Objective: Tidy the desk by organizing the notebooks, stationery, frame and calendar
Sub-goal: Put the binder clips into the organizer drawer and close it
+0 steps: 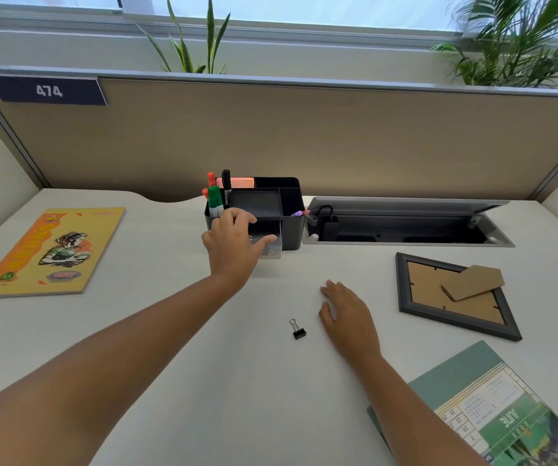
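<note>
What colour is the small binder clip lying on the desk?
Black, with silver wire handles: the binder clip shows best in the head view.

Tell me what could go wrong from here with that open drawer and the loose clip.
The left hand is at the organizer's clear drawer, which is pulled out; a hard push might slide the organizer back. The binder clip lies close to the right hand, so a sweep could knock it away.
</note>
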A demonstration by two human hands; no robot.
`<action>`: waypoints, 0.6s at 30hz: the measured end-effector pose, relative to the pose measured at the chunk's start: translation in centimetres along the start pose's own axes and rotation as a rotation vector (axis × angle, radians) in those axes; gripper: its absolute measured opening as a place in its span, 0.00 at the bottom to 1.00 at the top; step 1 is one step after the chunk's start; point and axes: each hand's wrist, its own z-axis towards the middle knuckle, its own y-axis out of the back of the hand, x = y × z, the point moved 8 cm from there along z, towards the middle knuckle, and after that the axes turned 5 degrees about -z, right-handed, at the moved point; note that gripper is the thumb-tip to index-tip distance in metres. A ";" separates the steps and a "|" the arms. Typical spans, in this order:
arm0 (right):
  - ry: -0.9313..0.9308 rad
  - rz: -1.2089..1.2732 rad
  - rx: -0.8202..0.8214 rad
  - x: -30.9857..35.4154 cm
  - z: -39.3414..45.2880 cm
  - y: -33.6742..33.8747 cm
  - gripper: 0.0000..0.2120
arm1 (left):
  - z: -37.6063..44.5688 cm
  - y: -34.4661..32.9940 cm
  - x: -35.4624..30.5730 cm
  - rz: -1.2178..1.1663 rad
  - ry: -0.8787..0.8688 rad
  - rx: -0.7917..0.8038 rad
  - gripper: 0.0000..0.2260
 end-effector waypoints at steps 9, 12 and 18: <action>-0.001 -0.002 0.007 0.3 0.0 -0.3 0.19 | -9.7 -4.0 -2.0 -0.094 -0.458 0.341 0.17; -0.002 0.001 0.010 0.2 0.0 -0.3 0.18 | -11.8 -4.9 -2.3 -0.094 -0.485 0.394 0.18; -0.015 -0.010 0.036 0.2 0.0 -0.2 0.19 | -13.9 -7.3 -2.2 0.033 -0.413 0.689 0.21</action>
